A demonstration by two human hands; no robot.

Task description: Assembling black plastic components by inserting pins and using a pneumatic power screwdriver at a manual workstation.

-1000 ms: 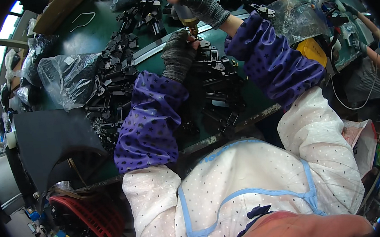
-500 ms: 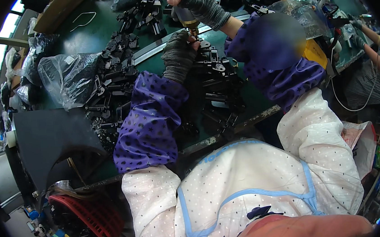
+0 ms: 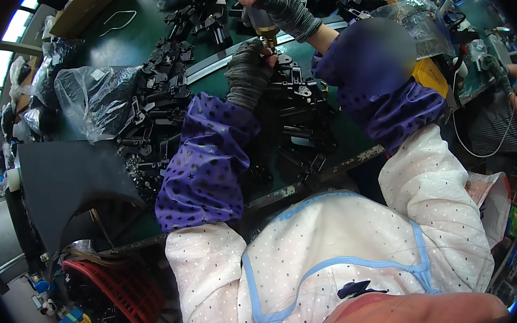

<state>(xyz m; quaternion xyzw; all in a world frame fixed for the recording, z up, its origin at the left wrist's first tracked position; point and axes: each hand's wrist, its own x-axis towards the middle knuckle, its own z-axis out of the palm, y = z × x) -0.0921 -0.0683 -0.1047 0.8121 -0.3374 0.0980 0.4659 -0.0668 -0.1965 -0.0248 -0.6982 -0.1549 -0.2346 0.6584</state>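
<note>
Right hand (image 3: pixel 278 3) gripping driver (image 3: pixel 265 22) upright, left hand (image 3: pixel 249 70) clamped on part (image 3: pixel 291 75) (steadying it) on surface (image 3: pixel 131 43).

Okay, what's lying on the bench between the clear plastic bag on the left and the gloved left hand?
In the head view, a heap of black plastic parts fills the stretch between the clear plastic bag and the left hand, on the green bench.

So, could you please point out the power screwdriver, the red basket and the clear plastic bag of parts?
power screwdriver (image 3: pixel 266 26): head view, on its brass-coloured nose.
red basket (image 3: pixel 122 293): head view, on its slatted rim.
clear plastic bag of parts (image 3: pixel 90 99): head view, on the crinkled film.
</note>
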